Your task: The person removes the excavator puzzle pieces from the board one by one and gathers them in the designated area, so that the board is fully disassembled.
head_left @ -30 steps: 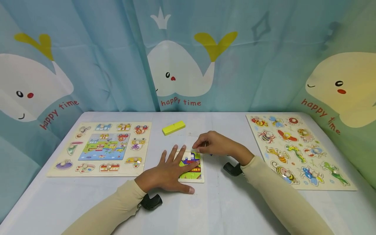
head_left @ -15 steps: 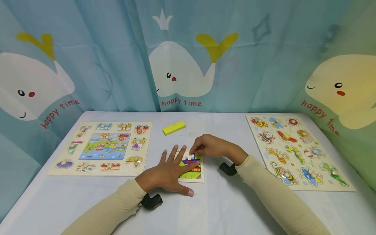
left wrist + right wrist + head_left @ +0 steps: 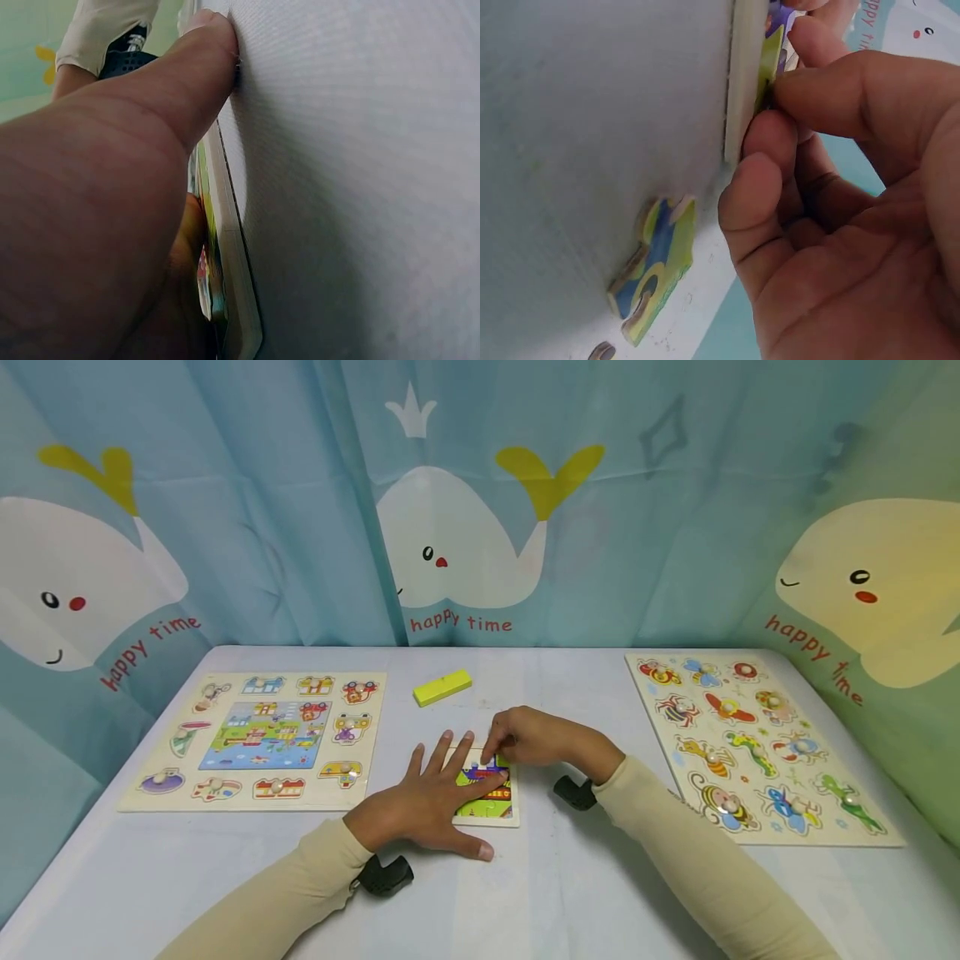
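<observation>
A small jigsaw puzzle (image 3: 487, 808) in a pale wooden frame, printed with a blue and red ship on green, lies on the table in the head view. My left hand (image 3: 431, 797) is spread palm down across its left part, thumb resting on the table. At the upper right corner, my right hand (image 3: 528, 737) pinches a green-edged jigsaw piece (image 3: 767, 67) with curled fingers, partly hidden by them. A loose blue and green jigsaw piece (image 3: 656, 262) lies beside the frame in the right wrist view. The left wrist view shows the frame's edge (image 3: 232, 247) beyond my thumb.
A knobbed vehicle puzzle board (image 3: 172, 797) lies at the left, and an insect puzzle board (image 3: 825, 837) at the right. Behind the small puzzle is a yellow block (image 3: 443, 687). A whale-print curtain (image 3: 600, 568) closes off the back. Part of another loose piece (image 3: 602, 351) shows.
My right hand has moved slightly left and toward me, from the puzzle's upper right edge onto its upper part. The left hand stays spread on the puzzle.
</observation>
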The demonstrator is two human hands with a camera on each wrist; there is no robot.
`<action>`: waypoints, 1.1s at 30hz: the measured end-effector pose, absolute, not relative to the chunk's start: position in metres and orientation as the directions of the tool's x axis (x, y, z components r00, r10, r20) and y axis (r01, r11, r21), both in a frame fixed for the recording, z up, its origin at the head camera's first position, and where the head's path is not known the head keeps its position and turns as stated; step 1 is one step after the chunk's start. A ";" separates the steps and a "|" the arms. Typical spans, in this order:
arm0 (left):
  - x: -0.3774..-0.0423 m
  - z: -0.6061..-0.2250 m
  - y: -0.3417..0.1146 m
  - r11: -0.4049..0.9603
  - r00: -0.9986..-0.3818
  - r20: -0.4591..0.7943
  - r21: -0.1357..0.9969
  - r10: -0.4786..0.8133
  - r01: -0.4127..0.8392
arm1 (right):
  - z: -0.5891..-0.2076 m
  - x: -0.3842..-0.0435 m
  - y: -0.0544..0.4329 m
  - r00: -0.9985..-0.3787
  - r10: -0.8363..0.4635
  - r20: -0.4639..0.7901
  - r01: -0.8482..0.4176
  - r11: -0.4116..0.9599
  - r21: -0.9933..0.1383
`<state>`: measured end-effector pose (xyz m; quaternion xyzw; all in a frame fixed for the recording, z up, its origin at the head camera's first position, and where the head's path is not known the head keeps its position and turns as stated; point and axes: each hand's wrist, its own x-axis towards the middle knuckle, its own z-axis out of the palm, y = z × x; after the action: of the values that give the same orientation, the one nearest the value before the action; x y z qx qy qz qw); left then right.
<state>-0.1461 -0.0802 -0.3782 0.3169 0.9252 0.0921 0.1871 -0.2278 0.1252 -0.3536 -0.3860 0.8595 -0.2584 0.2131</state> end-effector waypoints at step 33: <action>-0.147 -0.378 -0.080 0.779 -0.726 -0.289 0.292 0.625 0.555 | -0.349 -0.230 0.138 -0.667 -0.719 -0.196 -0.360 0.542 -0.760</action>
<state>-0.1467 -0.0801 -0.3776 0.3190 0.9242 0.0929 0.1883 -0.2304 0.1381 -0.3485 -0.3206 0.8410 -0.3555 0.2523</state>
